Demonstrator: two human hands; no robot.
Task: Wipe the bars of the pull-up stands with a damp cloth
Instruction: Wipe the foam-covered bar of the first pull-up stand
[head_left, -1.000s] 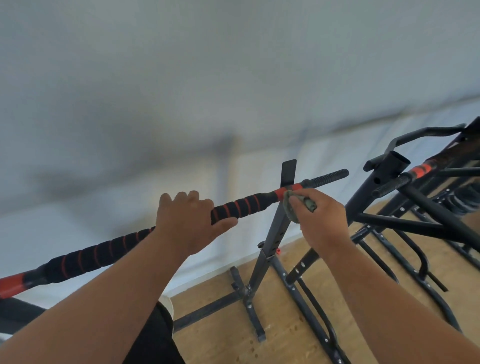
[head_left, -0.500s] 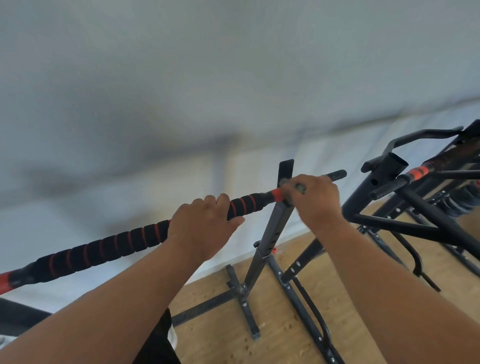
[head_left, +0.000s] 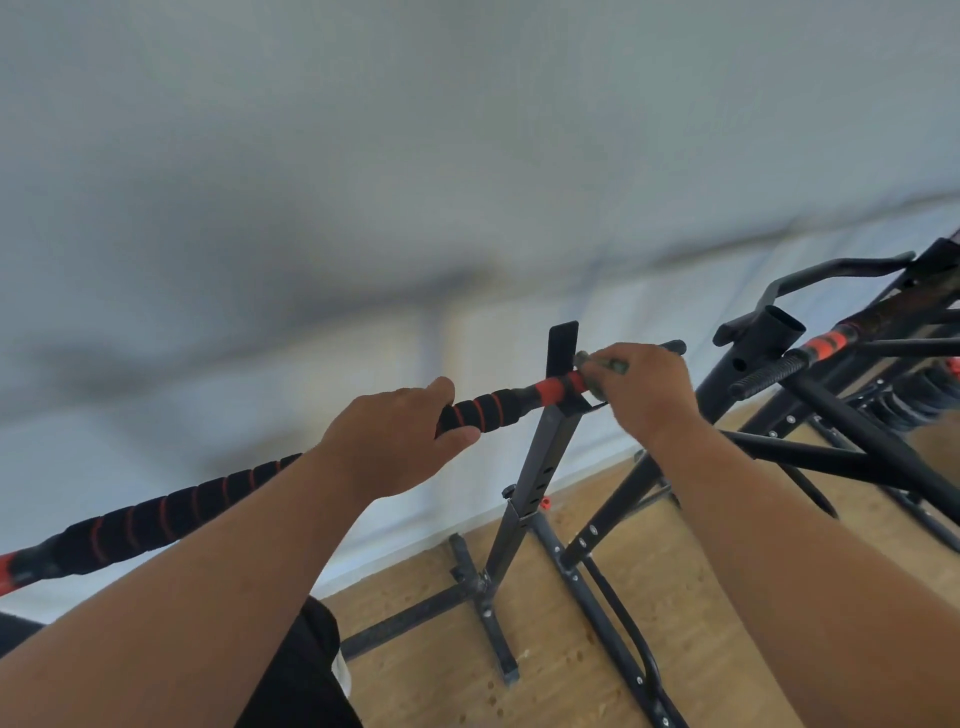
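Ribbed foam bar (head_left: 483, 409), matt metal upright (head_left: 540, 467)

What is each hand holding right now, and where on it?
The left hand grips the bar on its black foam sleeve. The right hand holds the cloth bunched around the bar, beside the upright.

Soft even daylight, wall (head_left: 363, 156) smeared by motion blur, faint shadows, wide-angle bending at edges, no glare
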